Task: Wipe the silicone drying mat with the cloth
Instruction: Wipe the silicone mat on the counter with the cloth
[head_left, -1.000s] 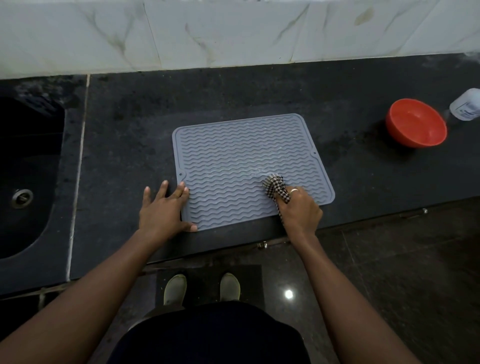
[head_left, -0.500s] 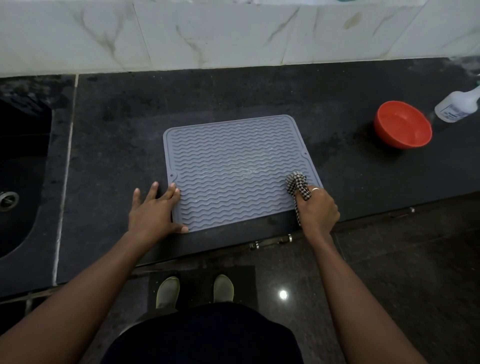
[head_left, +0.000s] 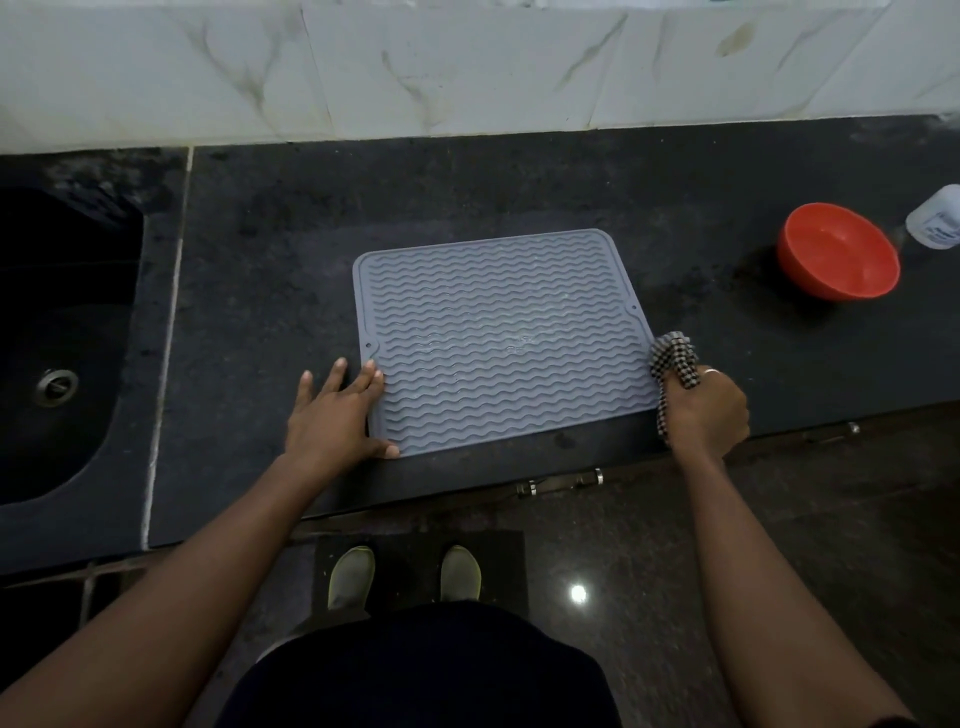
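A grey silicone drying mat with wavy ridges lies flat on the dark stone counter. My left hand rests flat with fingers spread on the mat's near left corner, pressing it down. My right hand is closed around a bunched black-and-white checked cloth, which sits at the mat's near right edge, partly on the counter beside it. A faint wet patch shows near the middle of the mat.
A red bowl stands on the counter at the right, with a white plastic bottle just beyond it at the frame edge. A dark sink with a metal drain lies at the left. A marble wall runs behind.
My right hand has dragged the cloth rightwards across the mat's near part, from its middle to the right edge. My left hand has stayed on the left corner.
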